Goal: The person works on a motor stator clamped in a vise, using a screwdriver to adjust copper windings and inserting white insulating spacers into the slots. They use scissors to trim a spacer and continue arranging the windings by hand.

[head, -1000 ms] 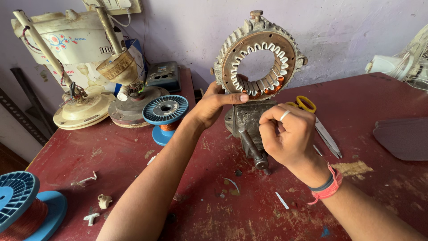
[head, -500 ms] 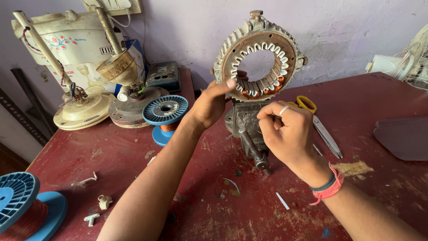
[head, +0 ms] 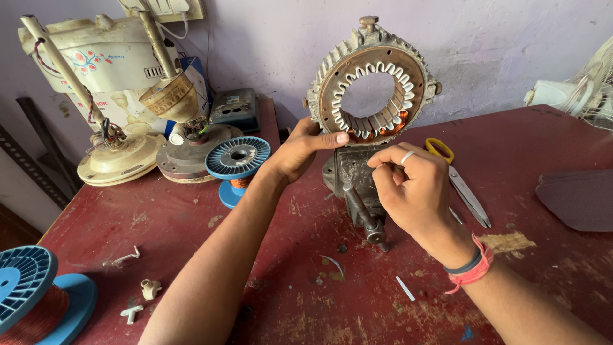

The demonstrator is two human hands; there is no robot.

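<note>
From the head camera, a ring-shaped motor stator [head: 372,86] stands upright, clamped in a small bench vise [head: 353,176] on the red desk [head: 191,223]; the left hand [head: 300,150] presses its fingers against the stator's lower left rim, thumb on the ring's lower edge, not clenched; the right hand [head: 412,185], wearing a ring and red wristband, is pinched closed just below the stator, what it holds I cannot tell; yellow-handled scissors [head: 456,179] lie just beyond it; a blue wire spool [head: 237,163] stands to the left.
</note>
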